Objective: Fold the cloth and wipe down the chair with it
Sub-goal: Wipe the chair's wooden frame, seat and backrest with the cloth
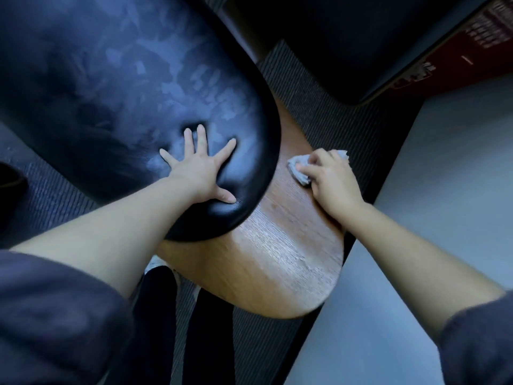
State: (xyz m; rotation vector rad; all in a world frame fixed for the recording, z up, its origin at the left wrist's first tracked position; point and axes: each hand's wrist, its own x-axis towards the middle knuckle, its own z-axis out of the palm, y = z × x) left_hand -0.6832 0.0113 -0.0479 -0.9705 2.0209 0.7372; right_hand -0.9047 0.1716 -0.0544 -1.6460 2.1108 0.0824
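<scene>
The chair has a black padded cushion (pixel 116 87) over a curved brown wooden shell (pixel 272 262). My left hand (pixel 201 168) lies flat on the cushion with its fingers spread and pressing into the padding. My right hand (pixel 329 176) holds a small bunched grey cloth (pixel 298 169) and presses it against the wooden shell just right of the cushion's edge. Most of the cloth is hidden under my fingers. A pale streaked sheen shows on the wood below the cloth.
A pale grey tabletop (pixel 430 218) runs along the right, close to the chair. Dark striped carpet (pixel 319 93) lies beyond. Another dark chair (pixel 347 45) and a red panel (pixel 472 56) stand at the upper right. My dark-clothed legs (pixel 158 315) are below.
</scene>
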